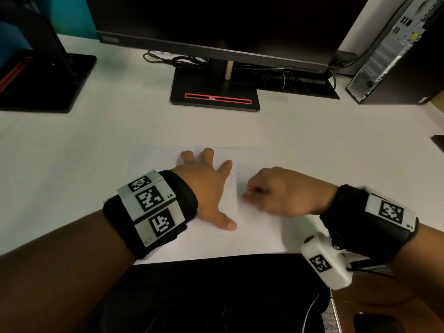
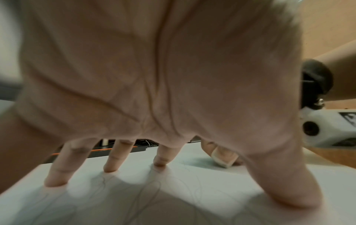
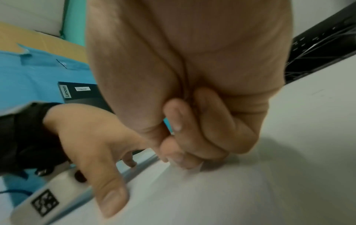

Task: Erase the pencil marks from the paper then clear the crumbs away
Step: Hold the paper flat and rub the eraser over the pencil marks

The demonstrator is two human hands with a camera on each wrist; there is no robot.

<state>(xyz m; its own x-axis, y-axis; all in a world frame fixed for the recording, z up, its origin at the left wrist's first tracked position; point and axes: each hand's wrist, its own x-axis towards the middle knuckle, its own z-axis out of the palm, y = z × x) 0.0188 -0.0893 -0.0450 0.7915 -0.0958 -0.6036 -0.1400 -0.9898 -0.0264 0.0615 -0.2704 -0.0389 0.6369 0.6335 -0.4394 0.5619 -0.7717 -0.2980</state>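
While our left hand point(image 1: 206, 188) lies spread with straight fingers on the paper point(image 1: 252, 236), pinning it to the white desk point(image 1: 96, 140), our right hand point(image 1: 283, 193) works just beside it with fingers curled tight. From the left wrist view, a small pale block shows between the right thumb and fingers, its lower corner touching the sheet; we take it for the eraser point(image 2: 223, 158), though blur leaves its outline soft. Thin pencil marks point(image 2: 146, 196) loop across the paper under and ahead of our left fingertips point(image 2: 55, 182), so we judge the erasing is under way and far from done. No crumbs are clear enough for us to point at.

To do this step well, we should keep the left palm pressing flat close to the patch being rubbed, so the sheet neither creeps nor buckles. Short strokes directed away from the holding hand suit thin paper best; rubbing toward it risks a crease. Moderate pressure should lift the graphite without tearing. As the lines beneath our left fingers come due, we would shift that hand onto a cleaned area first. The paper's near edge sits at the desk's front edge, so sweeping crumbs later should be easy. A monitor stand point(image 1: 216, 97) sits well apart behind.
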